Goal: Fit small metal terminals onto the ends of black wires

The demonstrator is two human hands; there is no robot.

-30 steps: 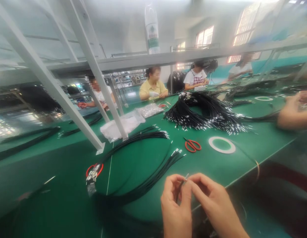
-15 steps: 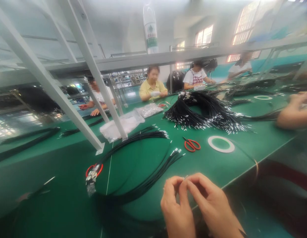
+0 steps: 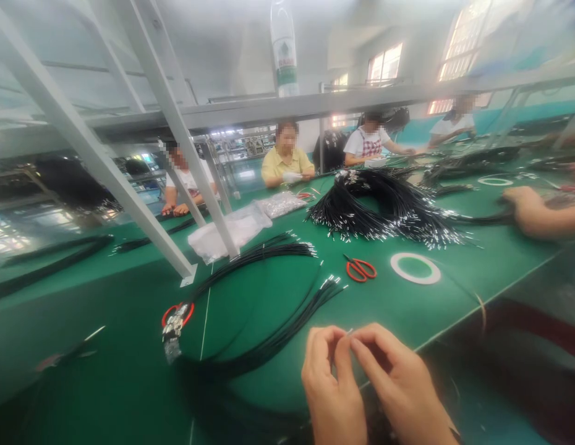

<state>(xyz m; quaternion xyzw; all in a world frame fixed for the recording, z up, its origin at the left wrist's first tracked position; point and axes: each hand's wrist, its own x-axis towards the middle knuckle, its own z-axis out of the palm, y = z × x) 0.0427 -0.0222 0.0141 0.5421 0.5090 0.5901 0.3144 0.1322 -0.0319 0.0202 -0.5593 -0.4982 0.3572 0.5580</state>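
My left hand (image 3: pixel 332 377) and my right hand (image 3: pixel 399 377) meet at the fingertips over the table's near edge. Both are closed in a pinch around something tiny; only a small pale tip shows between them, too small to name. Just beyond and to the left lies a bundle of black cables (image 3: pixel 287 330) with silvery ends. Red-handled scissors (image 3: pixel 360 270) and a white tape ring (image 3: pixel 415 268) rest on the green table (image 3: pixel 384 309) past my hands.
A large cable pile (image 3: pixel 380 204) stands farther back. Clear plastic bags (image 3: pixel 232 228) lie beside a metal post (image 3: pixel 153 210). At the left, a second red-handled scissors (image 3: pixel 190 312) is partly covered. Several people sit across; another person's arm (image 3: pixel 542 213) reaches in from the right.
My hands stay nearly in place, still pinched together. The other person's arm at the right has stretched farther left over the cables. The far-left person's hands have come together.
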